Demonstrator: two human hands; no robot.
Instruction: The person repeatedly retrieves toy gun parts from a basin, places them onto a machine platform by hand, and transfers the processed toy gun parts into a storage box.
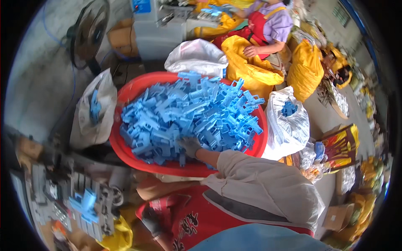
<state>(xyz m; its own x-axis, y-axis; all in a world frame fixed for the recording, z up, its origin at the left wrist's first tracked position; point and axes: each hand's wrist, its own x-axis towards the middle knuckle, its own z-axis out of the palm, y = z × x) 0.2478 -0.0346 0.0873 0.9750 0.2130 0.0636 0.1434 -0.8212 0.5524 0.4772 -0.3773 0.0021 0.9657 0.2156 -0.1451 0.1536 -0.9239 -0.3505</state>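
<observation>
I see my gloved right hand (190,145) pinching blue plastic parts (192,115) in the red basin (125,94); white sacks (287,125) flank it; left hand's (150,221) grip I cannot tell.

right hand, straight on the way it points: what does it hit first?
The right hand points up-left into the heap of blue plastic parts in the red basin; it already seems to touch them, so those parts come first.

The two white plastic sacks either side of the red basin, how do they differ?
The white plastic sack on the left holds only a few blue plastic pieces at its mouth, and its sides sag. The white plastic sack on the right stands fuller and rounder, blue pieces showing in its open top. Both sit against the round red plastic basin.
</observation>
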